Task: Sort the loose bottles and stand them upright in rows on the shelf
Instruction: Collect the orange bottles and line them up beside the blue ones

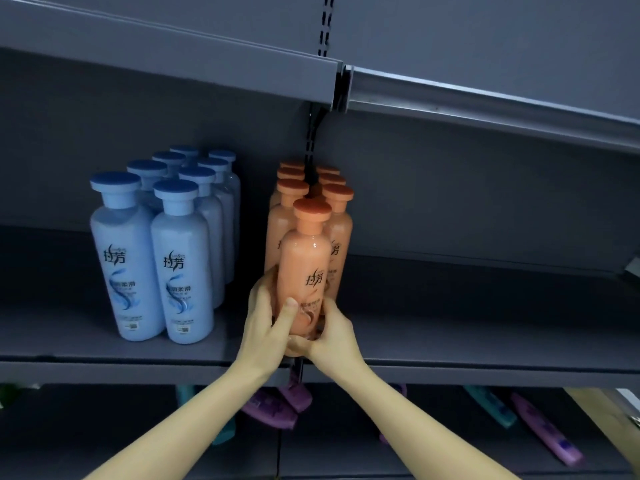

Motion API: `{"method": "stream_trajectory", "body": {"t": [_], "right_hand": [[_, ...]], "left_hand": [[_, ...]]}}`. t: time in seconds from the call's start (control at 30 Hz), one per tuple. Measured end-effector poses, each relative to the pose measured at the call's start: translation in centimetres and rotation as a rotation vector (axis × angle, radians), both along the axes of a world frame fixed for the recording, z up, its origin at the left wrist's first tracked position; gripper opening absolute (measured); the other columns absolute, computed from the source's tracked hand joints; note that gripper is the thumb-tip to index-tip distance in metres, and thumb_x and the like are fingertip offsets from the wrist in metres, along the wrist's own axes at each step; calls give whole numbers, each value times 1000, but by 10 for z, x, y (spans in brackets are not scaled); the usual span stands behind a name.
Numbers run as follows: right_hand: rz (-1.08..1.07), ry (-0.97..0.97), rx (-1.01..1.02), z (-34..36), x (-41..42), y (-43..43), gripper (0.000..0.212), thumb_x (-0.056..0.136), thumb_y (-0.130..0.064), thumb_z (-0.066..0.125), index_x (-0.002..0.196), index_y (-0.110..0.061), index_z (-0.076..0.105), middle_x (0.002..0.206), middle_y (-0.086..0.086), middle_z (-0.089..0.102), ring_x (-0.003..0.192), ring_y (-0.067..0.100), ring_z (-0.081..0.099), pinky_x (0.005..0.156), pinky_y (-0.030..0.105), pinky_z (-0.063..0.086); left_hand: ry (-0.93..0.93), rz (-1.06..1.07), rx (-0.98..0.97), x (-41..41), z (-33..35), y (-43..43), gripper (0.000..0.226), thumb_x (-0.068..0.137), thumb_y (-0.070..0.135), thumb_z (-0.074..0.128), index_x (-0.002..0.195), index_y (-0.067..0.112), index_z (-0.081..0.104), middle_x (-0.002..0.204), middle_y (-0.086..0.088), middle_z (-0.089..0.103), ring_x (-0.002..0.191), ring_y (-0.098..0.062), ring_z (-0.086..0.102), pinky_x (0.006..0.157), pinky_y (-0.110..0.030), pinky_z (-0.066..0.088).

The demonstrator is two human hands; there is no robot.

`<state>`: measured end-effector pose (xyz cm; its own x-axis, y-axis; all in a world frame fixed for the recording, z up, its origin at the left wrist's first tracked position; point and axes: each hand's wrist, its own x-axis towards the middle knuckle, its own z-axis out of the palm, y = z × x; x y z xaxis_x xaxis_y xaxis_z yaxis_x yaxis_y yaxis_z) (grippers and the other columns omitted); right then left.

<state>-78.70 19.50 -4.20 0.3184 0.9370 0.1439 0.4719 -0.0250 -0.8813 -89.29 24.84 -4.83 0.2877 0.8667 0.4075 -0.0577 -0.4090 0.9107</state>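
An orange bottle [306, 261] with a darker orange cap stands upright at the front of the grey shelf [104, 344]. My left hand [266, 317] and my right hand [334, 336] both grip its lower part, thumbs across the label. Behind it several more orange bottles [341, 216] stand in two rows. To the left, several blue bottles [124, 258] with blue caps stand upright in two rows.
On the lower shelf lie loose purple bottles [273, 407] and teal bottles [488, 405], with another purple one [545, 433] at the right. An upper shelf edge [485, 105] hangs overhead. A slotted upright [311, 133] runs behind the orange rows.
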Motion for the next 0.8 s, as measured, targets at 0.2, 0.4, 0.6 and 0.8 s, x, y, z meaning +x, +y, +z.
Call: {"method": "stream_trajectory", "body": {"t": [0.2, 0.4, 0.6, 0.8], "right_hand": [[-131, 17, 48, -4, -13, 7, 51, 62, -31, 73, 110, -22, 56, 99, -2, 68, 92, 14, 65, 79, 39, 57], [-146, 8, 61, 1, -24, 17, 47, 69, -22, 76, 112, -19, 57, 99, -2, 69, 93, 15, 65, 82, 37, 56], [-130, -44, 57, 6, -27, 23, 46, 70, -25, 75, 112, -20, 58, 98, -4, 69, 92, 14, 66, 82, 37, 56], [-128, -57, 36, 3, -27, 21, 51, 63, -32, 71, 112, -22, 57, 98, -4, 69, 93, 15, 66, 82, 39, 56]], "left_hand": [[-114, -111, -113, 8, -1, -6, 67, 72, 62, 40, 134, 42, 23, 143, -2, 37, 129, -13, 42, 109, -41, 37], [-114, -97, -125, 0, 9, 6, 64, 71, 68, 36, 130, 47, 26, 140, 0, 43, 125, -14, 47, 107, -42, 39], [-158, -107, -149, -2, 9, 14, 63, 77, 59, 42, 133, 40, 23, 136, 0, 44, 119, -10, 51, 99, -31, 44], [-163, -118, -171, -3, 4, 11, 73, 69, 65, 41, 134, 39, 23, 130, 6, 46, 117, -6, 51, 90, -19, 44]]}}
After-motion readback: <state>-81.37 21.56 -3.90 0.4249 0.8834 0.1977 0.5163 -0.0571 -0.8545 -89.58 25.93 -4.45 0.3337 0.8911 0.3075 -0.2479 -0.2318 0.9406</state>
